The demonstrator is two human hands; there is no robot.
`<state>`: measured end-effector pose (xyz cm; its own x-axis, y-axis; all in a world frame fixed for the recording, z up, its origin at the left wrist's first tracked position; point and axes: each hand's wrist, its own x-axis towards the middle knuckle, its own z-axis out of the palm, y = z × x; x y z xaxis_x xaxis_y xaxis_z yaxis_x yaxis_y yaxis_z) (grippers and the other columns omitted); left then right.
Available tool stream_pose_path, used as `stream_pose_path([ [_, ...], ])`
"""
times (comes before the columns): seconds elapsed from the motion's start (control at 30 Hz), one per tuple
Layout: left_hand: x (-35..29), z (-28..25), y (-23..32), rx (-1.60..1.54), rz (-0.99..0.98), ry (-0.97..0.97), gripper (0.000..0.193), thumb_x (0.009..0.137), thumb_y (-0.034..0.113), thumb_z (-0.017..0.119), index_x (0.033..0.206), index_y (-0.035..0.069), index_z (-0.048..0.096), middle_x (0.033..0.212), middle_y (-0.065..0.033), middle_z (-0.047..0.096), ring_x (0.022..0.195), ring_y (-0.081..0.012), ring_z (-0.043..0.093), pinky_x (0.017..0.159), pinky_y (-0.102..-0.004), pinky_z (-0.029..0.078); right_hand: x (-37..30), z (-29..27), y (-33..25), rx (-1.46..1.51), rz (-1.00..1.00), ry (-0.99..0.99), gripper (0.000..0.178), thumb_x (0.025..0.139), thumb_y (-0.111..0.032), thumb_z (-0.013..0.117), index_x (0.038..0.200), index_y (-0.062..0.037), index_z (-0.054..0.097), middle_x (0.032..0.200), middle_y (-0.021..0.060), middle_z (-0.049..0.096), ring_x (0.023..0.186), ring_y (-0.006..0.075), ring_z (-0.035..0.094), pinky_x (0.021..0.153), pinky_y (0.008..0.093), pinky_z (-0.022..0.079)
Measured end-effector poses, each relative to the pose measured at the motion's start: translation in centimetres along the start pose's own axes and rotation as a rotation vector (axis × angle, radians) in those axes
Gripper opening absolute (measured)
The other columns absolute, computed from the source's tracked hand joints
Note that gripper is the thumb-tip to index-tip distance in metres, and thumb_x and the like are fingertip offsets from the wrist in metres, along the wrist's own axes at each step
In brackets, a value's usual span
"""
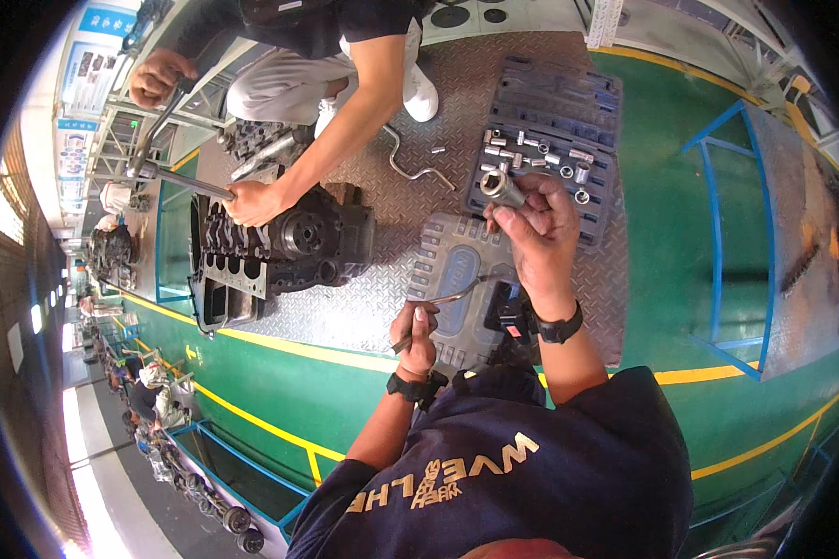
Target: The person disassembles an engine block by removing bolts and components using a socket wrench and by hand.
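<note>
In my right hand point(543, 219) is a large chrome socket point(501, 187), its open end tilted up, gripped between thumb and fingers. It is held over the near edge of an open socket case point(555, 102), where several smaller sockets point(531, 149) lie loose. My left hand point(417, 337) is closed round a bent metal rod point(461, 293), which reaches to the right across a grey plastic case point(447, 321). Where the rod's far end goes is not clear.
A person opposite grips a long-handled wrench point(191, 182) with both hands over an engine block point(270, 247) at left. Another bent rod point(410, 172) lies on the chequered metal plate point(396, 219). Blue-framed tables point(764, 252) stand on the green floor point(657, 224).
</note>
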<state>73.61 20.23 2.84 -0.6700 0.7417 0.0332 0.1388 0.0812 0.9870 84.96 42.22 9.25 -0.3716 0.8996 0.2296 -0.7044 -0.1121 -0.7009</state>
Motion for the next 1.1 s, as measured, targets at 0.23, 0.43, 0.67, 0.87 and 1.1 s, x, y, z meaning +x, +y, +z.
stream_pose_path([
  [0.23,-0.6,1.3,0.6,0.177,0.106,-0.102,0.036,0.104,0.026,0.048,0.090,-0.003,0.064,0.066,-0.0018,0.051,0.059,-0.0093,0.045,0.056,-0.0276,0.036,-1.6,1.8,-2.3,-0.179,-0.211,-0.011,0.034,0.086,0.008,0.073,0.116,0.0045,0.060,0.113,0.0095,0.064,0.100,0.0152,0.067,0.085,0.0280,0.058],
  [0.43,-0.7,2.0,1.8,0.268,0.179,-0.178,0.026,0.100,0.016,0.052,0.087,-0.001,0.066,0.062,-0.0094,0.055,0.056,-0.0228,0.055,0.056,-0.0345,0.042,-2.0,1.8,-3.2,-0.157,-0.222,-0.070,0.033,0.087,0.009,0.071,0.119,0.0073,0.062,0.122,0.0134,0.060,0.105,0.0197,0.067,0.092,0.0309,0.058],
  [0.67,-1.1,1.6,1.2,0.279,0.188,-0.222,0.030,0.103,0.019,0.047,0.090,-0.001,0.066,0.062,-0.0049,0.052,0.055,-0.0142,0.049,0.054,-0.0310,0.039,-2.6,1.5,-3.8,-0.229,-0.069,-0.065,0.038,0.094,-0.006,0.069,0.129,0.0048,0.061,0.120,0.0118,0.061,0.102,0.0173,0.067,0.081,0.0265,0.057],
  [0.87,-2.3,0.4,0.2,0.320,0.124,-0.209,0.020,0.098,0.012,0.055,0.087,0.000,0.066,0.064,-0.0113,0.054,0.058,-0.0267,0.057,0.059,-0.0373,0.045,-3.7,2.5,-3.2,-0.059,0.126,-0.080,0.040,0.098,-0.010,0.060,0.136,0.0020,0.057,0.114,0.0103,0.063,0.094,0.0174,0.067,0.072,0.0300,0.059],
  [1.1,-3.0,-4.2,0.8,0.139,0.000,-0.166,0.022,0.103,0.017,0.054,0.094,0.001,0.066,0.068,-0.0130,0.056,0.059,-0.0267,0.056,0.060,-0.0362,0.046,-7.4,7.1,-1.3,-0.212,0.173,-0.144,0.044,0.098,-0.011,0.062,0.139,-0.0001,0.052,0.113,0.0138,0.067,0.092,0.0192,0.067,0.066,0.0313,0.059],
])
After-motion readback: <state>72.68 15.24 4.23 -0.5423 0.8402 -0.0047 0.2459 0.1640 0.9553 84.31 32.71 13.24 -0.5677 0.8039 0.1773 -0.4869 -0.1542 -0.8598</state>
